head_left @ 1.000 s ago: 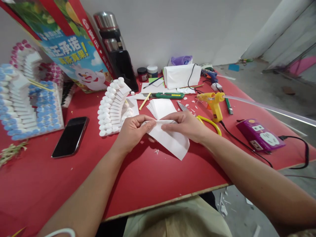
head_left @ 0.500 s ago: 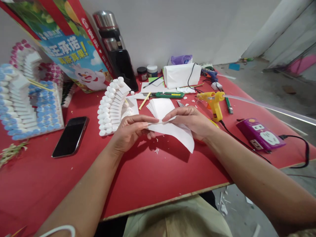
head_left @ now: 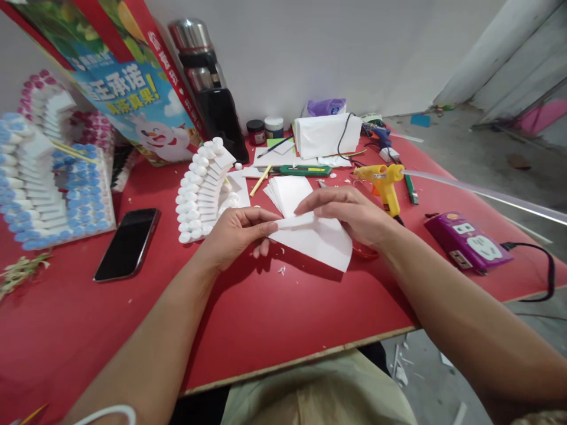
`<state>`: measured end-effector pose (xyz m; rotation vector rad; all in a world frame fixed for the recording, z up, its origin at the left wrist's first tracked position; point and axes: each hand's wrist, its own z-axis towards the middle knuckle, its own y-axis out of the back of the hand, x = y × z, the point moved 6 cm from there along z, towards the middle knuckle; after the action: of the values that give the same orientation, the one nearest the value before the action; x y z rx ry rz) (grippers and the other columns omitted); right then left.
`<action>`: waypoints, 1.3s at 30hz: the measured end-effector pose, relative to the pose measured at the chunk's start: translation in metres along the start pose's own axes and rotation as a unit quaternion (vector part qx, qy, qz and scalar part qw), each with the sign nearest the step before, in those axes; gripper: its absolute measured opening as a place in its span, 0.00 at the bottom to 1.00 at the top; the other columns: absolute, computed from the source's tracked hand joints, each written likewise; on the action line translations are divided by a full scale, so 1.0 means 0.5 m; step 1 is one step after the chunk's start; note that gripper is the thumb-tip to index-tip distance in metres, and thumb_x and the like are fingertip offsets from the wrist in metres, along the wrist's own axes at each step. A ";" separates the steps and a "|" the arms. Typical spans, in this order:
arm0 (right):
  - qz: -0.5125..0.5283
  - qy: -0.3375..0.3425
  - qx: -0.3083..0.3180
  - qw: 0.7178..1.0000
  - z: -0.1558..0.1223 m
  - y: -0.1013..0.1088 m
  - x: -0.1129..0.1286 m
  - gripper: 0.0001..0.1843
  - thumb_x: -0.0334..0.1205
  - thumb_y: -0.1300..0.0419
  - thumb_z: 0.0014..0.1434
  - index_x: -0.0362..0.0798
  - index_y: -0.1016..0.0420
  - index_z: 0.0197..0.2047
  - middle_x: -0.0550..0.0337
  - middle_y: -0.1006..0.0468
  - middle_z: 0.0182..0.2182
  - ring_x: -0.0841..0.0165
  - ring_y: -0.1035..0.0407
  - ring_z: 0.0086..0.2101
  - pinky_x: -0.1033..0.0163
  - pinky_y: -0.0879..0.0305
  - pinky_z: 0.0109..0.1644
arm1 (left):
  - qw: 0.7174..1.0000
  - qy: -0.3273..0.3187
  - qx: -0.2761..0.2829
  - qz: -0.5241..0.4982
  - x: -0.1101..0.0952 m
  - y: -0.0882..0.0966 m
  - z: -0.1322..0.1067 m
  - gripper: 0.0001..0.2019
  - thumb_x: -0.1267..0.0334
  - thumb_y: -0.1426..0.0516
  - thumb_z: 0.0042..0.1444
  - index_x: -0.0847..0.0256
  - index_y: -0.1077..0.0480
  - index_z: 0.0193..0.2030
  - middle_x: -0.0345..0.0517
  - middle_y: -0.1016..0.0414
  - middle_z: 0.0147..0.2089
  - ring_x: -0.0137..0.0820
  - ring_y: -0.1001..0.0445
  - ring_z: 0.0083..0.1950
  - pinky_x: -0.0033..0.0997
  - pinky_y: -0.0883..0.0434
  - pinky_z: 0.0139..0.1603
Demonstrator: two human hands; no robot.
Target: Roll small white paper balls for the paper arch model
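A sheet of white paper (head_left: pixel 316 241) is held above the red table, its far edge turned over in a narrow fold. My left hand (head_left: pixel 243 233) pinches the sheet's left end, thumb on top and fingers beneath. At the right part of the folded strip, my right hand (head_left: pixel 349 213) grips the paper between thumb and fingers. Just behind the sheet lies a fanned stack of white paper pieces (head_left: pixel 290 192), partly hidden by my right fingers. Left of it stands a curved white model (head_left: pixel 204 192) edged with rounded white tips.
A yellow glue gun (head_left: pixel 386 184) and purple power socket (head_left: pixel 468 242) stand right, with cables. Behind lie a green utility knife (head_left: pixel 305 170) and folded white paper (head_left: pixel 326 137). A phone (head_left: pixel 127 245), blue-and-white model (head_left: pixel 55 183), carton (head_left: pixel 133 88) and steel flask (head_left: pixel 199 62) are left.
The fold along the far edge now shows as a flat strip facing me. The paper hangs flatter, and my right fingers have shifted slightly right along the strip.
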<state>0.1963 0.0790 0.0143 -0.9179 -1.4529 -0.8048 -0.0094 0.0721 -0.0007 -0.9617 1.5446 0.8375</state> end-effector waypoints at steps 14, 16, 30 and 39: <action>-0.118 -0.002 -0.013 0.993 0.006 -0.021 -0.007 0.16 0.43 0.30 0.56 0.51 0.13 0.48 0.62 0.20 0.28 0.73 0.35 0.24 0.66 0.40 0.26 | 0.997 -0.030 -0.066 -0.032 -0.009 0.011 0.002 0.10 0.60 0.29 0.52 0.60 0.16 0.40 0.42 0.23 0.23 0.22 0.32 0.16 0.21 0.38 0.16; -0.105 0.022 -0.023 0.994 0.006 -0.018 -0.002 0.15 0.41 0.31 0.56 0.53 0.13 0.48 0.64 0.23 0.25 0.74 0.37 0.23 0.66 0.42 0.26 | 0.995 -0.035 -0.071 -0.060 -0.007 0.017 0.005 0.11 0.61 0.28 0.50 0.60 0.15 0.40 0.43 0.22 0.24 0.22 0.31 0.18 0.21 0.37 0.18; -0.093 0.126 -0.096 0.983 -0.014 0.023 0.043 0.11 0.37 0.36 0.56 0.54 0.11 0.39 0.63 0.24 0.22 0.74 0.41 0.20 0.64 0.46 0.24 | 0.974 -0.091 -0.168 -0.118 -0.029 0.074 0.001 0.06 0.70 0.31 0.45 0.63 0.16 0.33 0.43 0.24 0.26 0.20 0.34 0.23 0.20 0.39 0.22; -0.014 0.122 -0.032 0.992 -0.003 0.015 0.037 0.14 0.44 0.31 0.56 0.49 0.18 0.45 0.58 0.24 0.33 0.68 0.31 0.32 0.61 0.33 0.35 | 0.980 -0.080 -0.135 -0.125 -0.032 0.062 -0.002 0.06 0.70 0.34 0.44 0.66 0.16 0.31 0.46 0.24 0.26 0.19 0.41 0.23 0.20 0.41 0.22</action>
<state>0.2034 0.0825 0.0325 -0.8172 -1.2359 -0.9542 -0.0363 0.0866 0.0160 -1.2260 1.1625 0.9342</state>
